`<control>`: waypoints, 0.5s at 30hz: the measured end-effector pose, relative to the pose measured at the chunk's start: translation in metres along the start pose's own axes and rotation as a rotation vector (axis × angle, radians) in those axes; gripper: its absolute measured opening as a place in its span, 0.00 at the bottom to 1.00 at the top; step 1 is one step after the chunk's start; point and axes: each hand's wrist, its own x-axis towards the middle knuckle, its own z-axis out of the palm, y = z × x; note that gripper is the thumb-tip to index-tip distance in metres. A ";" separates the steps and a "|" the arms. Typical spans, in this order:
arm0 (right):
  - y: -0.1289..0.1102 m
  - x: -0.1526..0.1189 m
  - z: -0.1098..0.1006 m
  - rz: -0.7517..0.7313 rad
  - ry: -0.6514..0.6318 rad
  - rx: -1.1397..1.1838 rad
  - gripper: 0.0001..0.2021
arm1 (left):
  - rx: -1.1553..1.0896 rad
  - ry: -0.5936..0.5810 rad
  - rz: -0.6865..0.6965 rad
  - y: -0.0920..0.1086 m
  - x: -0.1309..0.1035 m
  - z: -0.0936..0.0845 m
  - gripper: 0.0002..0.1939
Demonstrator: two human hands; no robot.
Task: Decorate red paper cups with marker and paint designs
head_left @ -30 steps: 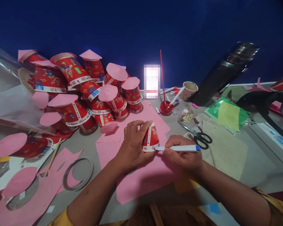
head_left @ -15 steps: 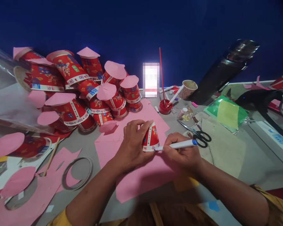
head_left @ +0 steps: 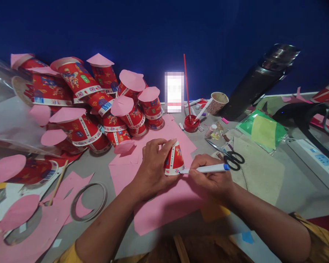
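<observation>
My left hand [head_left: 152, 171] is wrapped round a red printed paper cup [head_left: 174, 160], which stands upside down with its white flowered rim lowest. Fingers hide the cup's left side. Closed on a white marker with a blue end [head_left: 212, 168], my right hand [head_left: 210, 175] keeps its tip against the cup's rim at the right. Beneath both hands lies a sheet of pink paper [head_left: 159, 219]. Other red cups with pink paper tops [head_left: 80, 131] are piled at the left.
Right of my hands lie black-handled scissors [head_left: 234, 160]. Behind are a red pot [head_left: 191, 124] holding a brush, a small paper cup [head_left: 218, 103] and a black flask [head_left: 259, 82]. A tape roll [head_left: 89, 202] and pink offcuts lie left; a power strip [head_left: 316, 160] sits at right.
The whole view has shifted very slightly. Both hands keep their hold, and the marker tip stays at the cup's rim.
</observation>
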 end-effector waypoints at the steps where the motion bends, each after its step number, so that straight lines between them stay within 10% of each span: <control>1: 0.000 0.000 -0.001 0.010 0.007 0.009 0.06 | -0.001 -0.003 -0.002 0.000 0.000 0.000 0.45; 15: 0.000 0.002 0.002 -0.081 0.018 -0.031 0.07 | -0.055 -0.070 0.031 -0.002 -0.001 -0.005 0.47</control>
